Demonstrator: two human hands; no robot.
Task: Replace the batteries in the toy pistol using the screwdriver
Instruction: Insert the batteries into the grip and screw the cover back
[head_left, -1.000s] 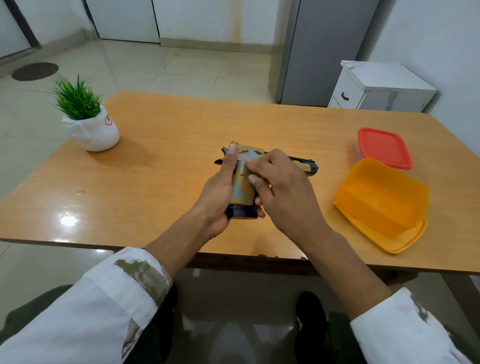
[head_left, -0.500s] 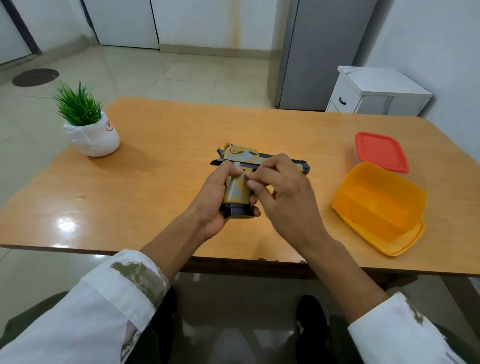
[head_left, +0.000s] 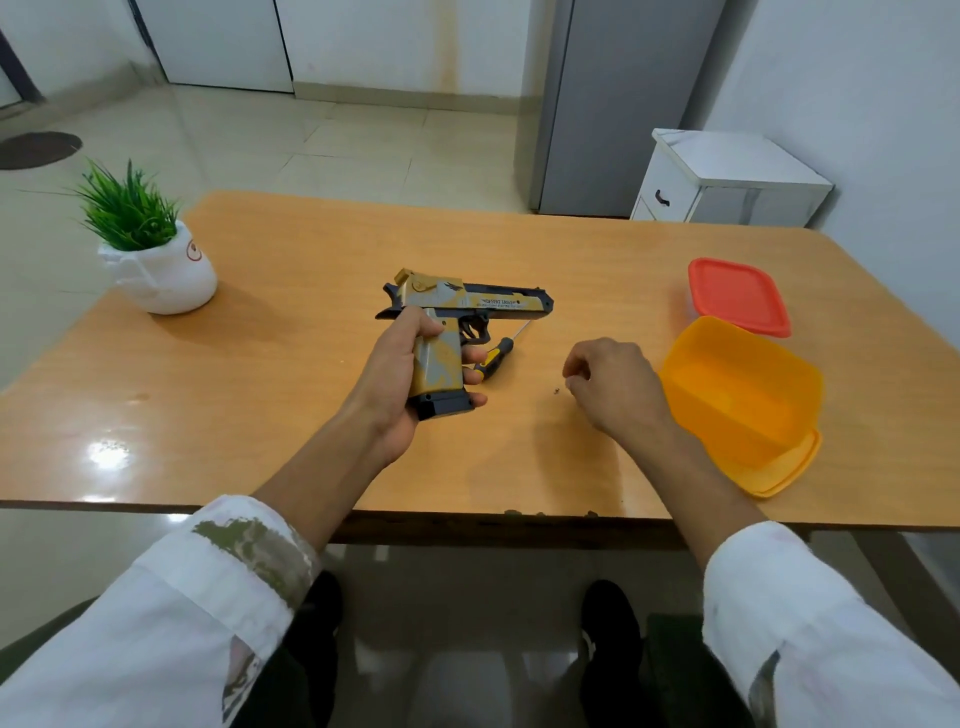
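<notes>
A yellow, grey and black toy pistol (head_left: 498, 301) points right over the table's middle, its grip wrapped by my left hand (head_left: 382, 379). Just behind the grip, a screwdriver (head_left: 496, 353) with a yellow and black handle lies on the wooden table (head_left: 291, 291), shaft pointing away to the right. My right hand (head_left: 613, 387) hovers to the right of the pistol, fingers curled in, with nothing visible in them. A tiny dark speck, probably a screw (head_left: 557, 391), rests on the table just left of those fingertips. No batteries are in sight.
An open yellow plastic box (head_left: 743, 400) sits at the right on its lid, with a red-lidded container (head_left: 737, 296) behind it. A white pot with a green plant (head_left: 156, 260) stands at the far left. A white cabinet (head_left: 727, 176) stands beyond the table.
My right hand has left the pistol's grip and moved right, down towards the table. The pistol now shows its full side, and the screwdriver behind it has come into sight.
</notes>
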